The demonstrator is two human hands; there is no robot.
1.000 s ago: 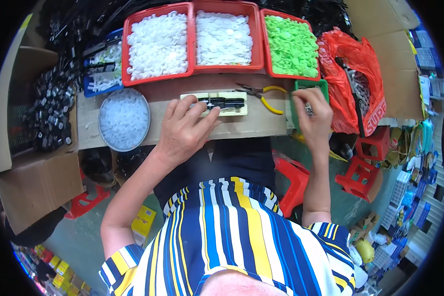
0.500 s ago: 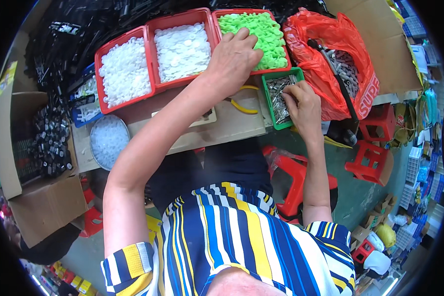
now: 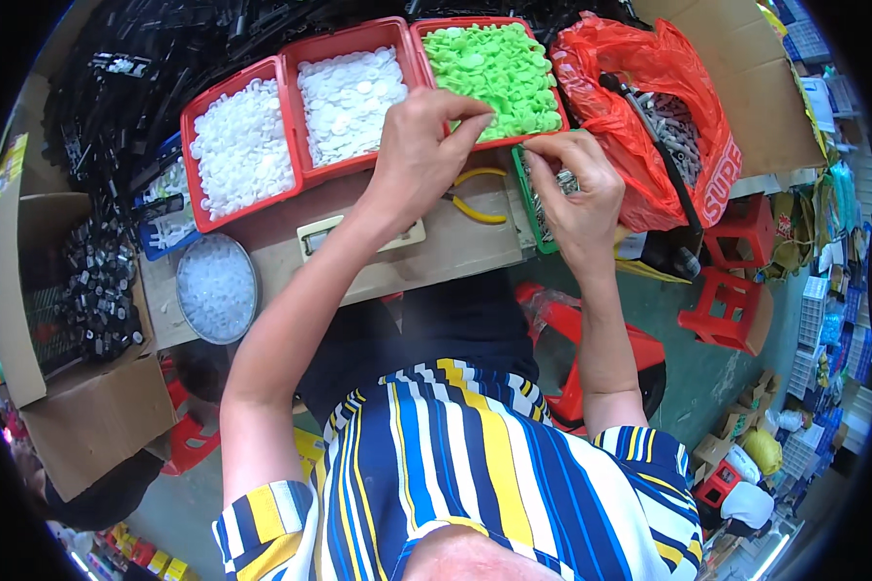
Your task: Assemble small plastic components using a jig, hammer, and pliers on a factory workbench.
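Observation:
My left hand [image 3: 420,147] is above the front edge of a red bin [image 3: 564,126] filled with small bright-green plastic pieces [image 3: 494,73]. Its thumb and forefinger are pinched together; anything between them blends with the green pile behind. My right hand [image 3: 583,189] hovers over a small green tray [image 3: 549,248] of slim metal pins [image 3: 566,182], partly covering it. Thumb and fingertips meet there in a pinch too, and what they hold is too small to make out. The two pinches are a short way apart.
Two more red bins hold white plastic pieces [image 3: 245,150] and white discs [image 3: 351,102]. Yellow-handled pliers [image 3: 480,215] and a cream-coloured block [image 3: 317,237] lie on the cardboard worktop. A round container [image 3: 218,289] stands left; a red plastic bag [image 3: 591,77] of grey parts sits right.
My left hand has come back out of the green pieces, toward me and to the left. My right hand has lifted from the metal pins, shifting slightly left, its fingers now pinched.

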